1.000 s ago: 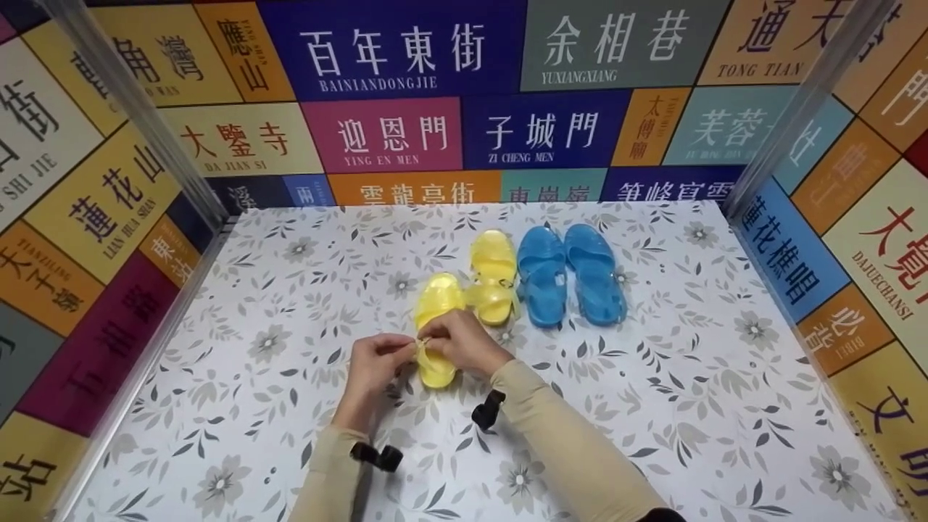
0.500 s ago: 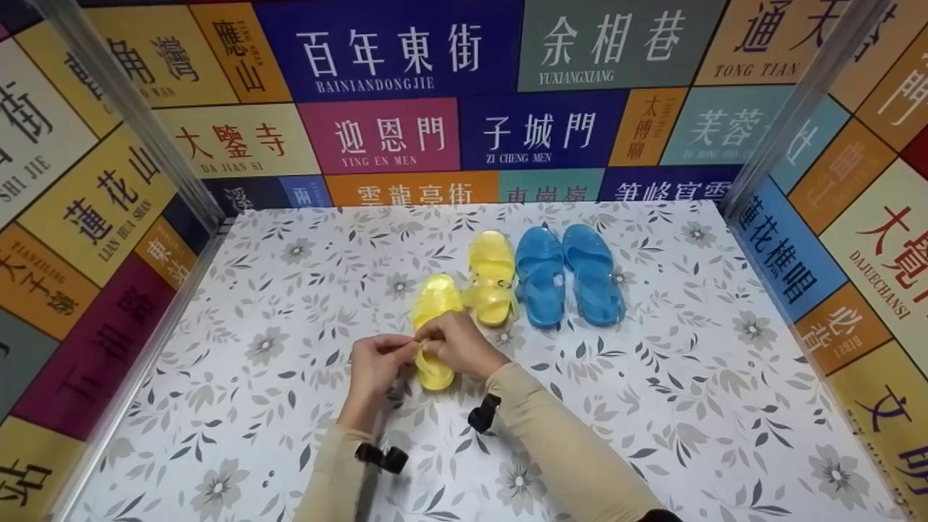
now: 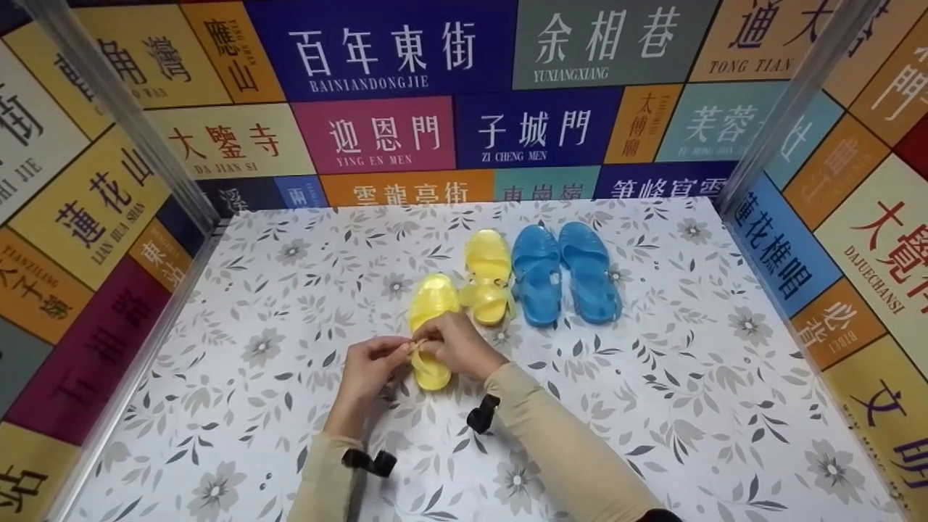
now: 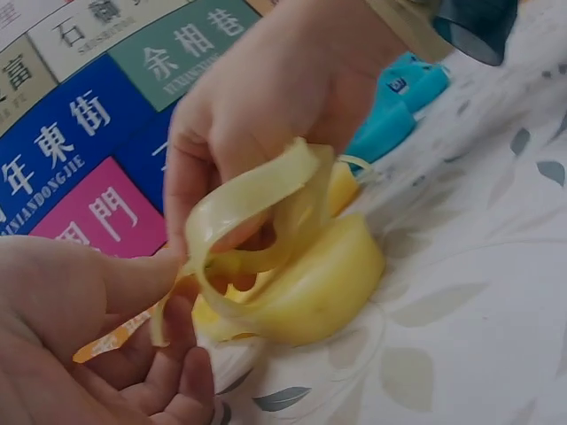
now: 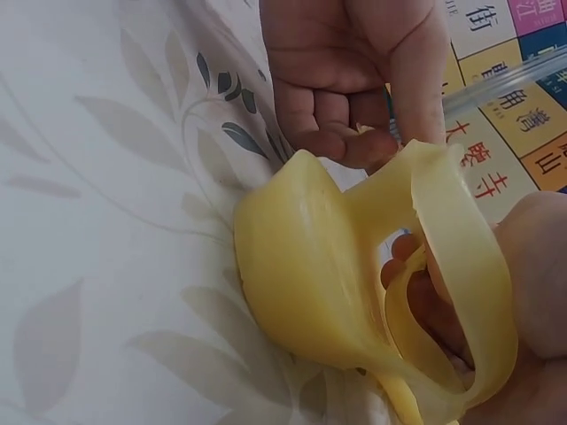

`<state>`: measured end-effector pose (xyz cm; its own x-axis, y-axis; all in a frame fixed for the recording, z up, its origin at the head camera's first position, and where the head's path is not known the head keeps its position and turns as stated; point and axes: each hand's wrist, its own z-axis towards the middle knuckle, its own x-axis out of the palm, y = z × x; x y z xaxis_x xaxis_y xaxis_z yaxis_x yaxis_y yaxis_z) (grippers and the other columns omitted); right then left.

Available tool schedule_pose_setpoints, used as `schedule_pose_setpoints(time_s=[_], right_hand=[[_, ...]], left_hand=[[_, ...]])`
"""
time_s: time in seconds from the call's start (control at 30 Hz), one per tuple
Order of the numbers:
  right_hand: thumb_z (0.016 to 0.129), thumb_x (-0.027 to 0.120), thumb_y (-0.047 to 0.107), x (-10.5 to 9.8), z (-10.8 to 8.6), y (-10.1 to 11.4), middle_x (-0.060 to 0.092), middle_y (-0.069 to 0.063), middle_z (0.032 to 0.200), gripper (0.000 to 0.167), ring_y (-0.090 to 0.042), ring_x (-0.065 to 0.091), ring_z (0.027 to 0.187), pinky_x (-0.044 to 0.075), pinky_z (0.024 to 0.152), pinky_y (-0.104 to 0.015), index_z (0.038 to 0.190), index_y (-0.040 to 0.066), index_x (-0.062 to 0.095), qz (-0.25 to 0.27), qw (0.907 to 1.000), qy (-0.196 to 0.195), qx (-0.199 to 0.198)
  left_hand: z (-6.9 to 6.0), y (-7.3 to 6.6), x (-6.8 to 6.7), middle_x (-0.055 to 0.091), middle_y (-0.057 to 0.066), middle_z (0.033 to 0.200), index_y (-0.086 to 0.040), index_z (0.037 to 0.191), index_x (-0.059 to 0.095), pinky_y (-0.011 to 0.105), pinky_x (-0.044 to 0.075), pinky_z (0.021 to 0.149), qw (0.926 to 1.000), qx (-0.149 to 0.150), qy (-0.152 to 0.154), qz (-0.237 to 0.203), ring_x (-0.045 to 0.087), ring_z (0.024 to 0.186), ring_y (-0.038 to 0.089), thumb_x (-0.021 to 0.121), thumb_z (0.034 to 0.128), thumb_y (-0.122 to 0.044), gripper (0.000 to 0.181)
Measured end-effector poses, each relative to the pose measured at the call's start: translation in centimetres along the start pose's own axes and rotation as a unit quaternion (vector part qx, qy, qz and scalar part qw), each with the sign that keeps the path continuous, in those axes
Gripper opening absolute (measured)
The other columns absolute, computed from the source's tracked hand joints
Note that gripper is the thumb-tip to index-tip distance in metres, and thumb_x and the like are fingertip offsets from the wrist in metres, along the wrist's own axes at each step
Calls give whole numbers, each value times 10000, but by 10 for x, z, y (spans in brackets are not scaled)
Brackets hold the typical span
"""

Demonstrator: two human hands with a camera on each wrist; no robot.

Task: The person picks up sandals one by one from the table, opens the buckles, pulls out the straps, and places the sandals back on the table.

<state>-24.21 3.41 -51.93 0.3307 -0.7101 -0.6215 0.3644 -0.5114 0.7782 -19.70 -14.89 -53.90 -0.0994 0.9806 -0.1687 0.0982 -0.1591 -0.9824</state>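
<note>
Bright panels (image 3: 377, 90) printed with large Chinese characters and romanised names cover the walls on three sides, and clear corner posts (image 3: 772, 109) rise where the walls meet. Below them, from where I stand, spreads a white surface (image 3: 631, 406) patterned with grey leaves and flowers. Near its middle lies the nearer yellow sandal (image 3: 436, 290), sole down, toe towards the back wall, and both of the person's hands are at its left side. With thumb and fingers, the left hand (image 3: 368, 371) pinches the end of the ankle strap (image 4: 252, 195). Coming across the sandal from the other side, the right hand (image 3: 462, 348) has its fingers curled and pinching the strap too, right beside the left fingertips. Up close, the strap stands in a translucent loop above the heel; what exactly meets between the fingertips I cannot tell, as the fingers cover it. Beyond and to the right sits the farther yellow sandal (image 3: 487, 246), its heel just beside the nearer one. Next along come two blue sandals (image 3: 535, 243), side by side, toes also pointing away from the person. Both arms wear beige sleeves (image 3: 565, 428), and small dark devices (image 3: 371, 461) are fixed at the wrists
</note>
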Motion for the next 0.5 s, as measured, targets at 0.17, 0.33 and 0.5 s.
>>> schedule_pose_setpoints(time_s=[0.17, 0.33, 0.5], right_hand=[[916, 730, -20, 1, -1, 1, 801, -56, 998, 180, -173, 728, 927, 584, 843, -263, 1052, 61, 818, 53, 10000, 17, 51], [914, 708, -35, -1, -2, 2, 797, -63, 1002, 196, -182, 723, 926, 588, 846, -283, 1059, 48, 812, 106, 9999, 73, -11], [902, 705, -59, -2, -1, 3, 800, -59, 974, 203, -189, 722, 904, 586, 832, -303, 1033, 43, 821, -29, 9998, 7, -179]], left_hand=[[-1, 2, -2, 785, 108, 910, 20, 1035, 806, 252, 556, 631, 9999, -87, 89, -82, 699, 749, 174, 807, 913, -58, 144], [-1, -1, 1, 786, 100, 853, 27, 987, 813, 246, 556, 619, 9999, -110, -31, -115, 693, 709, 145, 833, 886, -56, 132], [-1, -4, 4, 792, 114, 866, 21, 969, 819, 255, 559, 637, 9998, 65, -77, 155, 686, 707, 129, 858, 864, -83, 153]])
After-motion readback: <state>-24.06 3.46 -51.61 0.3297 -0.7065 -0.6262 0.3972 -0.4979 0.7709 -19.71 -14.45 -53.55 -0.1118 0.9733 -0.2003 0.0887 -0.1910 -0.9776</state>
